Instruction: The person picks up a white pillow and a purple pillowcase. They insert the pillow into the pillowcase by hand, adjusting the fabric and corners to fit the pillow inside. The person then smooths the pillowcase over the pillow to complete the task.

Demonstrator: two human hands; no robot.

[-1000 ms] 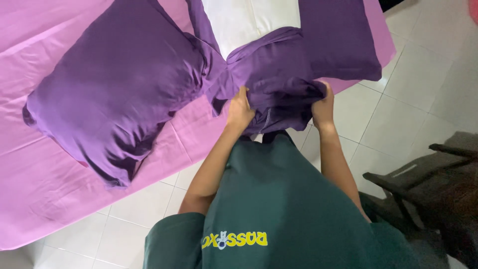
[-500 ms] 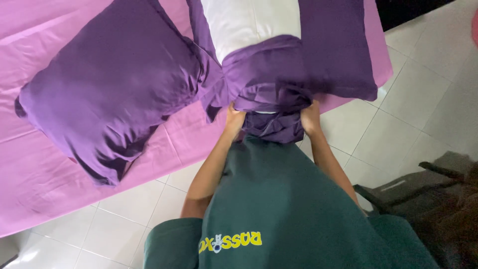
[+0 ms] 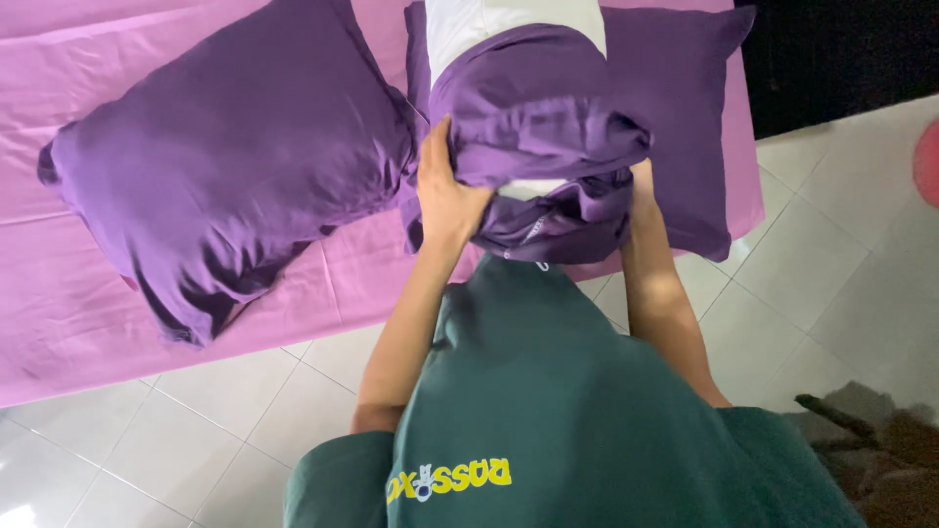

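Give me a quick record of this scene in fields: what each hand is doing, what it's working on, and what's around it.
Left hand: gripping the bunched purple pillowcase on its left side
Right hand: mostly hidden behind the pillowcase, at its right side
White pillow: partly inside the pillowcase, top end uncovered
Other pillows: one purple pillow at left, another under the work
Surface: bed with pink sheet
Floor: white tiles

We see a deep purple pillowcase [image 3: 548,117] over a white pillow [image 3: 509,24], another purple pillow [image 3: 235,166] on a lilac-pink sheet [image 3: 59,293], a dark green shirt [image 3: 577,411] with yellow lettering, and white floor tiles [image 3: 196,430].
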